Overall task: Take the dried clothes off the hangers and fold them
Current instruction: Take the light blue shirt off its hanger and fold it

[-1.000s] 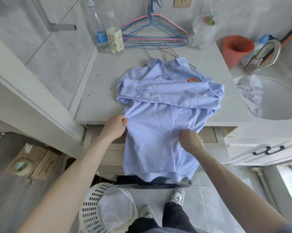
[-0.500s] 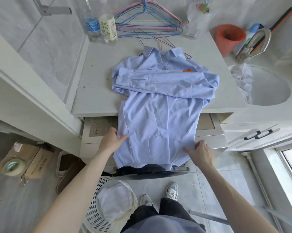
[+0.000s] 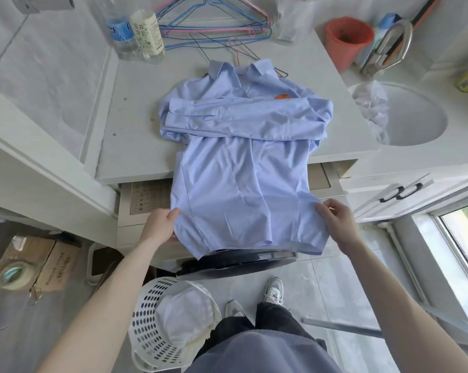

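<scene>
Our left hand (image 3: 160, 224) and right hand (image 3: 337, 224) each pinch a side of the blue shirt (image 3: 241, 184), its tail hanging off the near edge of the counter (image 3: 136, 130) — light, floppy fabric, so we'd grab near the hem corners.

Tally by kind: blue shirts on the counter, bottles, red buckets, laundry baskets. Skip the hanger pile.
blue shirt: 1
bottles: 2 (blue-label bottle, white-label bottle)
red bucket: 1
laundry basket: 1
total: 5
</scene>
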